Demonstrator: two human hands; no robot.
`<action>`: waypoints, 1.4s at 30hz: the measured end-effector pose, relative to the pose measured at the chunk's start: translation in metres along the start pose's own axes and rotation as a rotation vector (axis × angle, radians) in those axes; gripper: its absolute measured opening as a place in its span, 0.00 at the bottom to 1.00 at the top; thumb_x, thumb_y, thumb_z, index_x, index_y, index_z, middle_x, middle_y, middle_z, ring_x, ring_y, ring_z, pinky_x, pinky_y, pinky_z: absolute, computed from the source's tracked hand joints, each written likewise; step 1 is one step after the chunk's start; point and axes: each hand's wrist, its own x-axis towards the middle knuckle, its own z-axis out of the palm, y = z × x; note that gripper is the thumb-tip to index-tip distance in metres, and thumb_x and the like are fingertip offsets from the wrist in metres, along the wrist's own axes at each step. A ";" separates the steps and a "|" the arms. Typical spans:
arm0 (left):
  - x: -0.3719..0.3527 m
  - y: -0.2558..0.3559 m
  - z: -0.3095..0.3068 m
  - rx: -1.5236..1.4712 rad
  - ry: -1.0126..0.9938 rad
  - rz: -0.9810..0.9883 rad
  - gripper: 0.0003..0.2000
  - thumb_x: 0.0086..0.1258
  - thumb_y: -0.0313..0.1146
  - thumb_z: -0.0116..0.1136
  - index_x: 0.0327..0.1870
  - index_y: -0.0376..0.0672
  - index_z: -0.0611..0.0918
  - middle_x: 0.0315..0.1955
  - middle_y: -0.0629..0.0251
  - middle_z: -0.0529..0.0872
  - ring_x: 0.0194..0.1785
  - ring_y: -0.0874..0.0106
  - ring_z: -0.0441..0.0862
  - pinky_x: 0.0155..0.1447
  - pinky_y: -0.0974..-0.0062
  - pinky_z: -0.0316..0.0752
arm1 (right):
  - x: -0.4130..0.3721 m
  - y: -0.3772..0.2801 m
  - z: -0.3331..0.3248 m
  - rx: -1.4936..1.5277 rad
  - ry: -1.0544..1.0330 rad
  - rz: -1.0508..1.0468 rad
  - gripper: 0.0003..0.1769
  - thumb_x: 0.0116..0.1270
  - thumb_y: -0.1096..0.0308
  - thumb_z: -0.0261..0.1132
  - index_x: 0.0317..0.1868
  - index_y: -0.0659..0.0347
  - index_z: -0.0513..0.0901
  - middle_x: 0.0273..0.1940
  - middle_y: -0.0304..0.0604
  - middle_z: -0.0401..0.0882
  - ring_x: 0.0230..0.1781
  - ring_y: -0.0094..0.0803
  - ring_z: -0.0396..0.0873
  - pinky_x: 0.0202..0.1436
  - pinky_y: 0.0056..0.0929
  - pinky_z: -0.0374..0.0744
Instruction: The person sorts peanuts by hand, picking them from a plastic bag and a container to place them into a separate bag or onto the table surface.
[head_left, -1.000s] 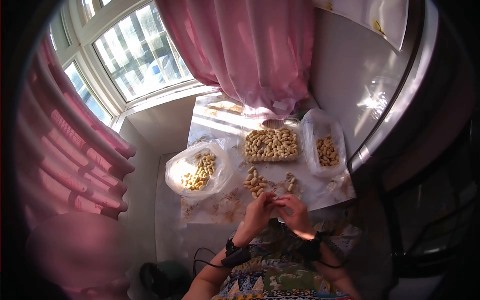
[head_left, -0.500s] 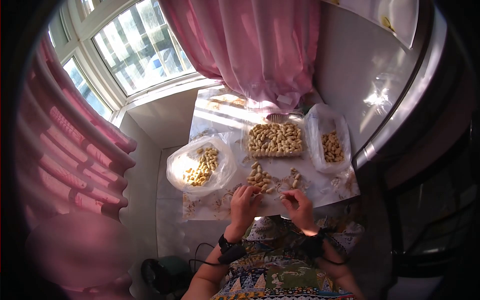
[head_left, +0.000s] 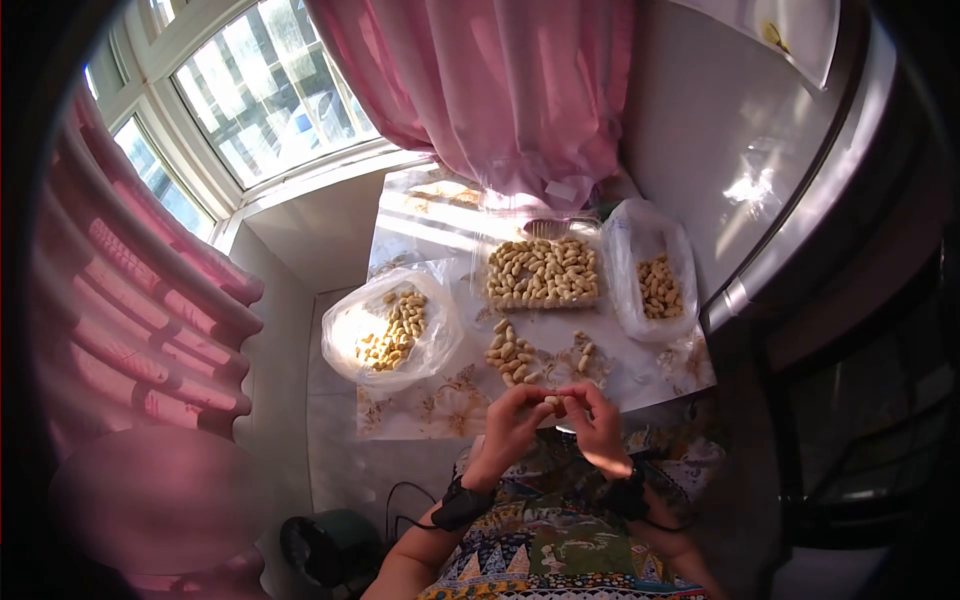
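Observation:
At the table's near edge my left hand [head_left: 510, 425] and my right hand [head_left: 597, 427] meet, fingertips pinched together. Between them shows a pale peanut [head_left: 553, 401], partly covered by the fingers of both hands. Just beyond my left hand lies a loose pile of unshelled peanuts [head_left: 509, 352]. A smaller group of peanuts [head_left: 584, 350] sits on the tablecloth beyond my right hand.
A clear plastic box [head_left: 482, 285] full of peanuts stands mid-table. Plastic bags with peanuts flank it, a round one [head_left: 342, 345] left and a taller one [head_left: 620, 260] right. The patterned tablecloth [head_left: 400, 225] reaches the pink curtain [head_left: 500, 90]; a wall [head_left: 690, 170] borders the right.
My hands were apart and have come together around a peanut. The left moved right, and the view shifted slightly. The bags and box stay in place.

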 end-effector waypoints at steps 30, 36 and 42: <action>0.036 0.009 -0.019 0.664 0.246 0.469 0.06 0.66 0.27 0.71 0.41 0.45 0.86 0.39 0.65 0.89 0.47 0.59 0.84 0.56 0.61 0.74 | 0.047 -0.007 -0.075 -0.476 0.415 -0.289 0.09 0.75 0.69 0.71 0.50 0.65 0.88 0.41 0.47 0.90 0.40 0.35 0.87 0.47 0.32 0.83; 0.035 0.015 -0.030 0.807 0.288 0.480 0.07 0.64 0.29 0.73 0.40 0.49 0.86 0.41 0.68 0.88 0.51 0.63 0.83 0.60 0.63 0.71 | 0.096 0.001 -0.128 -0.609 0.480 -0.391 0.09 0.75 0.72 0.70 0.52 0.64 0.87 0.42 0.46 0.88 0.39 0.35 0.87 0.47 0.34 0.84; 0.035 0.015 -0.023 0.948 0.214 0.510 0.10 0.57 0.33 0.75 0.39 0.50 0.87 0.49 0.70 0.86 0.59 0.60 0.79 0.65 0.57 0.67 | 0.095 -0.007 -0.086 -0.511 0.395 -0.398 0.10 0.73 0.73 0.70 0.53 0.63 0.87 0.40 0.44 0.87 0.38 0.34 0.86 0.46 0.33 0.83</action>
